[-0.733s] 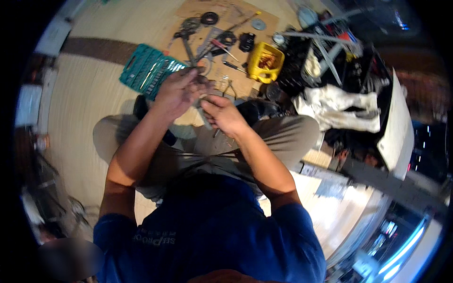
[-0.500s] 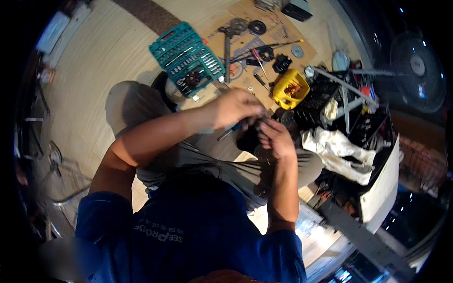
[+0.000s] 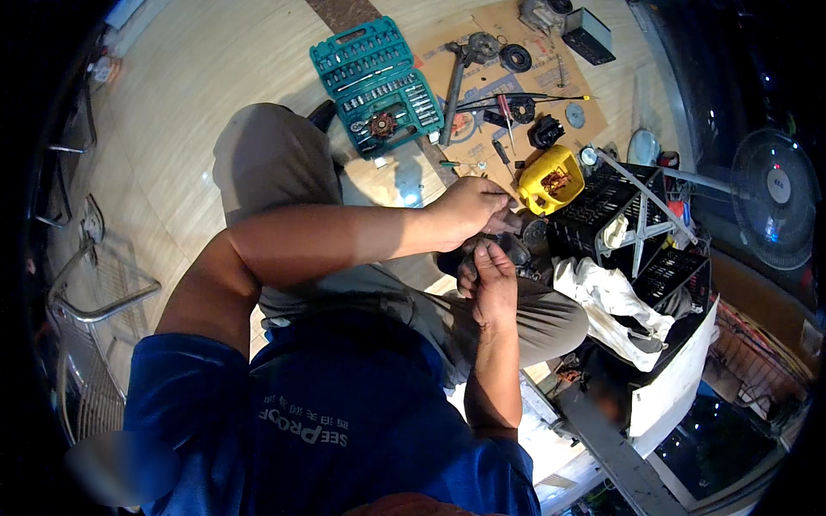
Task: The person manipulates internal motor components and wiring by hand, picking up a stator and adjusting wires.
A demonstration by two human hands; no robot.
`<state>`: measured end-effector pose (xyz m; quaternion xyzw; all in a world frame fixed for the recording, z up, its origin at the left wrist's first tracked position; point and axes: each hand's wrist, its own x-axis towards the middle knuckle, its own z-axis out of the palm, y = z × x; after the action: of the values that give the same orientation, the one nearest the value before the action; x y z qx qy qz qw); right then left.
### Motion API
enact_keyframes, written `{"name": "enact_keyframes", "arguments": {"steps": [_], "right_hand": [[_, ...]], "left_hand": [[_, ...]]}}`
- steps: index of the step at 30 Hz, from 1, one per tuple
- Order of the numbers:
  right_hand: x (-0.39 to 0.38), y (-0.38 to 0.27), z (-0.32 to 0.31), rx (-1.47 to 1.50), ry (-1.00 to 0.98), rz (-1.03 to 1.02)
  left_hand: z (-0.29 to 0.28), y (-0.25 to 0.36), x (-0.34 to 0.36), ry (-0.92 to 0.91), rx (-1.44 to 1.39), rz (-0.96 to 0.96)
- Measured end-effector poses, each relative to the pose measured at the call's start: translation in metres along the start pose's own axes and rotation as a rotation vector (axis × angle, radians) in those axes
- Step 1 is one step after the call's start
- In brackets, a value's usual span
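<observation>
Both of my hands are close together over my lap, between my bent knees. My left hand (image 3: 473, 211) has its fingers drawn together at the tips; whatever is in them is hidden. Just below it, my right hand (image 3: 493, 279) pinches thumb against fingers around something small and dark that I cannot make out. Dark rounded parts (image 3: 516, 249) lie beneath and beside the fingers, partly covered by them. Past my left hand are a green-handled screwdriver (image 3: 458, 164), a dark-handled screwdriver (image 3: 502, 155) and a yellow cut-open jug (image 3: 564, 158) with copper-coloured pieces inside.
A teal socket-set case (image 3: 360, 47) lies unfolded on the floor, a copper-wound part (image 3: 381, 125) on it. Cardboard (image 3: 564, 90) carries a hammer-like tool (image 3: 453, 86), a black ring (image 3: 515, 58) and other parts. Black crates (image 3: 594, 211), white cloth (image 3: 598, 297) and a fan (image 3: 779, 185) stand right.
My view has shifted, so the floor items sit further right and higher. My hands have drawn slightly apart; the right is now lower, nearer my body.
</observation>
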<state>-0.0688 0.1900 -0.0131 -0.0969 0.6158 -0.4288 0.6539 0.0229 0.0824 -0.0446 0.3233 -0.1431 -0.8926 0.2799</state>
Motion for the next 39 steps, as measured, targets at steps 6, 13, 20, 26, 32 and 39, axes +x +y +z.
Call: {"name": "enact_keyframes", "arguments": {"steps": [6, 13, 20, 26, 32, 39], "right_hand": [[0.011, 0.004, -0.023, -0.152, 0.018, 0.033], [-0.001, -0.040, -0.052, -0.097, 0.073, 0.064], [-0.012, -0.031, -0.018, -0.180, 0.135, -0.110], [-0.003, 0.003, -0.009, -0.080, 0.065, -0.091], [0.011, 0.005, -0.030, -0.152, 0.100, 0.016], [0.000, -0.045, -0.053, -0.205, 0.172, 0.054]], "left_hand": [[0.001, 0.014, -0.010, -0.188, -0.097, -0.037], [-0.001, 0.012, -0.012, -0.501, 1.143, 0.140], [-0.004, -0.009, -0.009, -0.055, 1.380, 0.372], [-0.001, -0.002, 0.007, -0.071, -0.050, -0.004], [-0.002, 0.008, -0.001, -0.246, -0.095, -0.081], [-0.002, 0.001, -0.004, -0.418, 1.435, 0.276]]}}
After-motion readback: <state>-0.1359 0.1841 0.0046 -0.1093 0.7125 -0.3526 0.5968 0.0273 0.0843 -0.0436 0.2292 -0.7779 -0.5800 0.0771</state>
